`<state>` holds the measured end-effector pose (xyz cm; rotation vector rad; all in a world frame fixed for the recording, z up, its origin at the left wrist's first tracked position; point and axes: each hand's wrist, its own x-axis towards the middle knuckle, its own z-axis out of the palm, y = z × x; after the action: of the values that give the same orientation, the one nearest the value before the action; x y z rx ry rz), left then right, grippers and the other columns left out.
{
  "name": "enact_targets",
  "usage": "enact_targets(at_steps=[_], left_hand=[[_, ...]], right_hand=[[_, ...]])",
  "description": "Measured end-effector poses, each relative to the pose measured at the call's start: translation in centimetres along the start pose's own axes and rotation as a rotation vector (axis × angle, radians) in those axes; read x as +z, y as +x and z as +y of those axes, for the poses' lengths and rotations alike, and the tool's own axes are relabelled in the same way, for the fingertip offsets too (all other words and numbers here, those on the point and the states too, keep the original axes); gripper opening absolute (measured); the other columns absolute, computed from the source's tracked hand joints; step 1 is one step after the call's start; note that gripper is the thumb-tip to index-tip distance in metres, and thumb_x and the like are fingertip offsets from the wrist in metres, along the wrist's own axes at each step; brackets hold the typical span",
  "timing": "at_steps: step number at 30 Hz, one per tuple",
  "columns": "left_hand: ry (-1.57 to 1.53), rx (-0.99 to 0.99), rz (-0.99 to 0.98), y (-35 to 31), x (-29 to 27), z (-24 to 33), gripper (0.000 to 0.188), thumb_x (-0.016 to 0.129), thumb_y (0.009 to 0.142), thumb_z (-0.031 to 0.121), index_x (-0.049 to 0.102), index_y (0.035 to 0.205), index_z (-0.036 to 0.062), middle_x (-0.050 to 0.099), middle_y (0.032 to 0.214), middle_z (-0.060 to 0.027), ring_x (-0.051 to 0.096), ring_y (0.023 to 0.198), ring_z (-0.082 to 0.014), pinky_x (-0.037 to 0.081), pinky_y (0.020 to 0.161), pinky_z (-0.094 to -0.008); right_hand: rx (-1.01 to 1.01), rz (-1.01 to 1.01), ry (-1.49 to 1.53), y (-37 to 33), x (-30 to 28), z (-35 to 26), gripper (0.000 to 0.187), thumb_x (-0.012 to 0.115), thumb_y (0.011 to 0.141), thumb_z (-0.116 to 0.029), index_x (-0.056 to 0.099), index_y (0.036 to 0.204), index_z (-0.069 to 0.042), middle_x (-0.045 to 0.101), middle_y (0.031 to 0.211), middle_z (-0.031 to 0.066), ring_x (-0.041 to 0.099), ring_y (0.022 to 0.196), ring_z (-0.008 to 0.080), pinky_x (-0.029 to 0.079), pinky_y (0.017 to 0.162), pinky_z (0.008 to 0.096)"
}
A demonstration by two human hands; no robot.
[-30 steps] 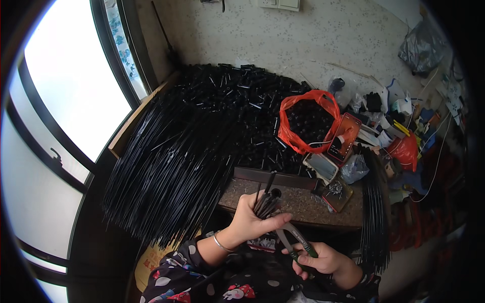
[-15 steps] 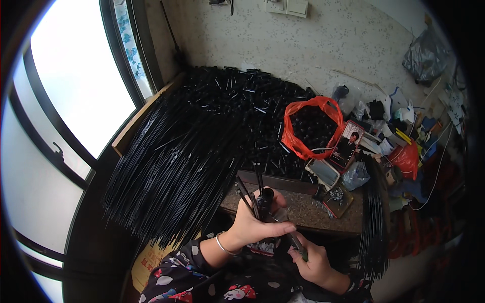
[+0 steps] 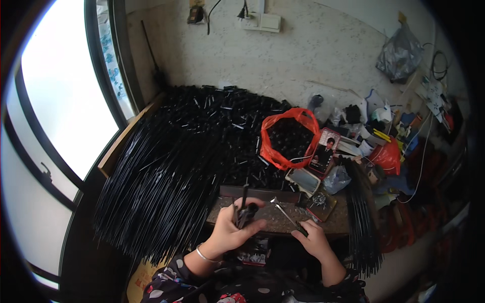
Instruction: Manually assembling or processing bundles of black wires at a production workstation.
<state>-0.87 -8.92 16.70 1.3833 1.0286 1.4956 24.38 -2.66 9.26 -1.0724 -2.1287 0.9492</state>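
My left hand (image 3: 233,230) is closed around several black parts: a short black tube (image 3: 248,214) with its round end showing, and thin black rods (image 3: 245,194) standing up between thumb and fingers. How these parts join inside the palm is hidden. My right hand (image 3: 314,241) grips the dark handle of a screwdriver-like tool (image 3: 288,217). Its slim metal shaft points up and left and ends in a wider, bright tip, apart from the left hand's parts. Both hands are over the near edge of the speckled worktop (image 3: 268,211).
A heap of short black tubes (image 3: 217,108) covers the back, with long black rods (image 3: 156,197) fanned at left. A red plastic bag (image 3: 268,151) holds dark pieces. Beside it are a phone (image 3: 325,151), a small tray (image 3: 304,181), loose screws (image 3: 319,200) and another rod bundle (image 3: 361,227).
My hands have drawn apart. The tool, earlier at the left hand's parts, is now away to the right with its shaft in view. The whole view has shifted too.
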Motion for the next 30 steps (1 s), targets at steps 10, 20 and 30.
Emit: enact_targets(at_steps=[10, 20, 30], left_hand=[[-0.178, 0.072, -0.141, -1.0, -2.9, -0.4, 0.025, 0.074, 0.07, 0.01, 0.05, 0.07, 0.0029, 0.056, 0.06, -0.0067, 0.055, 0.057, -0.0129, 0.045, 0.053, -0.0264], [-1.292, 0.509, 0.096, 0.3, -6.1, 1.0, 0.029, 0.057, 0.089, 0.028, 0.039, 0.071, 0.0137, 0.039, 0.057, 0.0024, 0.042, 0.052, -0.0092, 0.048, 0.076, -0.0337], [-1.197, -1.087, 0.257, -9.7, 3.6, -22.1, 0.051, 0.057, 0.076, 0.038, 0.053, 0.113, 0.0041, 0.054, 0.119, -0.0095, 0.048, 0.112, -0.0259, 0.033, 0.098, -0.0438]], right_hand=[[0.141, 0.182, -0.779, -1.4, 1.3, 7.9, 0.042, 0.066, 0.076, -0.037, 0.056, 0.098, -0.003, 0.053, 0.099, 0.0123, 0.051, 0.097, 0.0315, 0.045, 0.078, 0.0418], [-0.079, 0.037, 0.426, -1.6, -2.5, 4.2, 0.081, 0.079, 0.064, -0.033, 0.04, 0.128, -0.004, 0.052, 0.117, 0.0109, 0.05, 0.109, 0.0253, 0.04, 0.093, 0.0383], [-0.483, 0.931, 1.124, 0.0, -6.1, -6.8, 0.045, 0.036, 0.093, -0.051, 0.045, 0.094, -0.008, 0.033, 0.063, -0.0027, 0.028, 0.053, 0.0072, 0.026, 0.047, 0.0194]])
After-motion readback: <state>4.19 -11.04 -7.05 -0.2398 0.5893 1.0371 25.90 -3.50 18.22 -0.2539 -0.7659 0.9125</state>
